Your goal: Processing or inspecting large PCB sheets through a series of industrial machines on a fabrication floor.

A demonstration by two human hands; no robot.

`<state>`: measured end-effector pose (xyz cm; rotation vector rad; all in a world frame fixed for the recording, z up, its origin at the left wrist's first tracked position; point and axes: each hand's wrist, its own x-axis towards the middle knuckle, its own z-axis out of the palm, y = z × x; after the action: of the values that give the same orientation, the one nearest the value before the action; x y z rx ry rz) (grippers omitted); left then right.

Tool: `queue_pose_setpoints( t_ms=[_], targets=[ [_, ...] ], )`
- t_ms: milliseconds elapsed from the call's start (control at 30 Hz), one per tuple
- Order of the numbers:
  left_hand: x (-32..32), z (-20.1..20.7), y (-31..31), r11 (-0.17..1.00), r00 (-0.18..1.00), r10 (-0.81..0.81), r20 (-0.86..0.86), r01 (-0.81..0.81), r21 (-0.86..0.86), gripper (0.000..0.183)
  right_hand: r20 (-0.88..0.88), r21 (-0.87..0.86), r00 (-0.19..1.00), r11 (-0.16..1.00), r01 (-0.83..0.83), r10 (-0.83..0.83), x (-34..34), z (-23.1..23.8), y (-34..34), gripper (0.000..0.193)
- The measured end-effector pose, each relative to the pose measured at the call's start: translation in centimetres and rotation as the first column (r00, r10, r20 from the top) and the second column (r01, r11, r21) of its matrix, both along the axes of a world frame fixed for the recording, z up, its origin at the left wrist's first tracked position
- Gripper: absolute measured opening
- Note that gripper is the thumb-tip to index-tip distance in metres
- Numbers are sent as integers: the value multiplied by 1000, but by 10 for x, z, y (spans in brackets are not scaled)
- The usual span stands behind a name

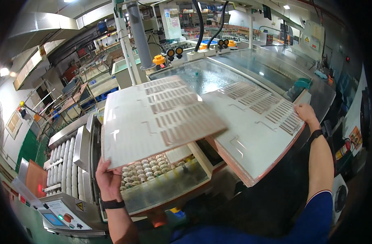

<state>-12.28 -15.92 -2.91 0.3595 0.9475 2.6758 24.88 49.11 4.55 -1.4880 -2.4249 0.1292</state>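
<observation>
My left hand (108, 181) grips the near left corner of a thin white panel (129, 118) printed with rows of copper-coloured slots. That panel tilts over the conveyor's wheel rollers (147, 168), and its right corner overlaps a second panel. To the right, a stack of similar white panels (251, 138) with copper edges rests on the machine's side. My right hand (306, 113) has its fingers closed on the far right corner of this stack; whether it pinches only the top panel I cannot tell.
A glass-topped wet tank (202, 75) lies beyond the panels. At left stands a roller conveyor (62, 162) with a control panel (62, 217) and a copper sheet (34, 179). A grey pipe (139, 36) rises behind. A fire extinguisher (342, 150) is at far right.
</observation>
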Motion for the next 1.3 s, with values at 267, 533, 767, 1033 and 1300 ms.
queue_pose_setpoints(
  t_ms=[267,533,767,1033,1300],
  targets=[
    [-94,-56,-84,955,965,261,15,-256,-149,49,-34,49,999,999,9,-7,5,-8,10,54],
    [-136,-106,-114,909,972,224,66,-184,-374,40,-77,114,996,993,-33,42,6,-17,19,52],
    [-182,-158,-156,737,907,322,270,-61,-673,30,-116,74,993,997,-24,33,7,-15,20,47],
    [-205,-199,-143,408,815,552,176,-80,-909,20,-144,71,989,997,-32,42,18,-21,29,45],
    [-164,-179,-66,-328,856,-322,-405,-502,-800,57,-129,93,990,995,-45,57,9,-17,25,47]
  ],
)
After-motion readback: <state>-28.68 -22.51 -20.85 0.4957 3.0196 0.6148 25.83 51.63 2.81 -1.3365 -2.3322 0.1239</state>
